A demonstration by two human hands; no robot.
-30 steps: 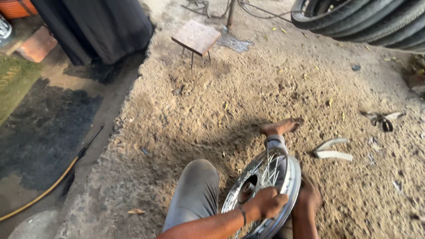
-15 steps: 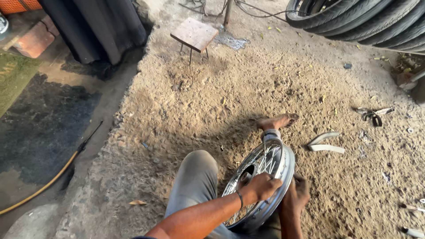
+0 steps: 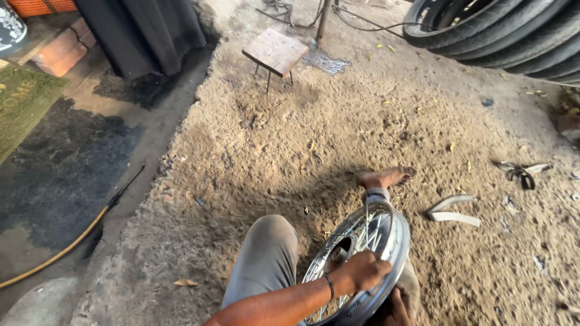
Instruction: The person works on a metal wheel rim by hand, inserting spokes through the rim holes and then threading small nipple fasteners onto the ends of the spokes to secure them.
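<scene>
**A:** Head view, lower centre of the frame: we note a spoked metal wheel [image 3: 362, 256] standing on edge between the person's legs, on sandy ground [image 3: 290, 151]. Which hand is on it?

**B:** We record the left hand [image 3: 364, 271] resting on the near side of the rim, fingers curled closed around the edge. The forearm enters from the bottom edge, with a dark band at the wrist.

**A:** And the right hand?

**B:** The right hand [image 3: 399, 305] shows only in part at the bottom edge, below the rim and touching it. We cannot tell whether its fingers are spread or closed.

**A:** Surroundings?

**B:** We see a bare foot [image 3: 383, 178] just beyond the top of the wheel, and a bent knee in grey trousers [image 3: 266, 253] to its left. Two pale curved strips [image 3: 453, 210] lie on the ground just right of the wheel. A dark tool [image 3: 519, 174] lies further right, well apart.

**A:** Upper frame?

**B:** A small wooden stool [image 3: 276, 51] stands upper centre. Stacked tyres [image 3: 507, 30] fill the upper right. A yellow hose [image 3: 66, 244] runs across the lower left, and a green mat [image 3: 24, 102] lies at the left edge.
</scene>
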